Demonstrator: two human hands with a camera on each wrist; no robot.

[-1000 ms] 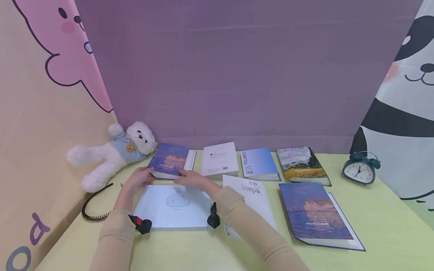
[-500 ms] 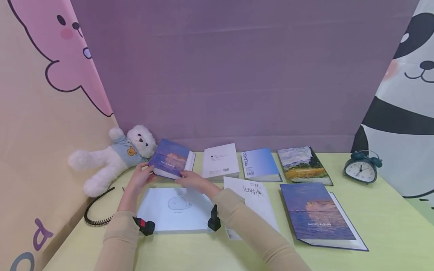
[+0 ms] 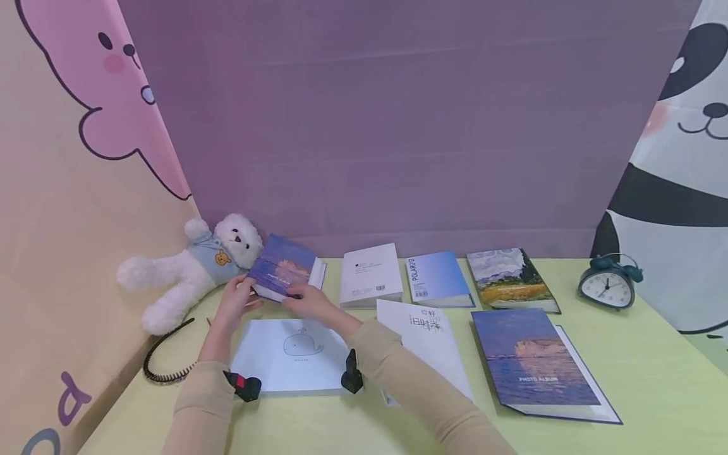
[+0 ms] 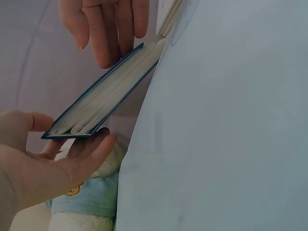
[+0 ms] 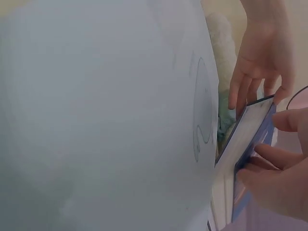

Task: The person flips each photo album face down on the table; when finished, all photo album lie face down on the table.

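The blue photo album (image 3: 279,264), with a pinkish rock on its cover and white pages (image 4: 106,98), tilts beside the bear (image 3: 206,258) on the desk (image 3: 318,426); the left hand (image 3: 234,303) pinches its corner, the right hand (image 3: 311,303) touches its cover, fingers extended.

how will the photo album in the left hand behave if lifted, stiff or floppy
The photo album is probably stiff, as its front cover looks flat and unbent. Its thick block of pages suggests some heft. With the left hand gripping one side, the other might dip.
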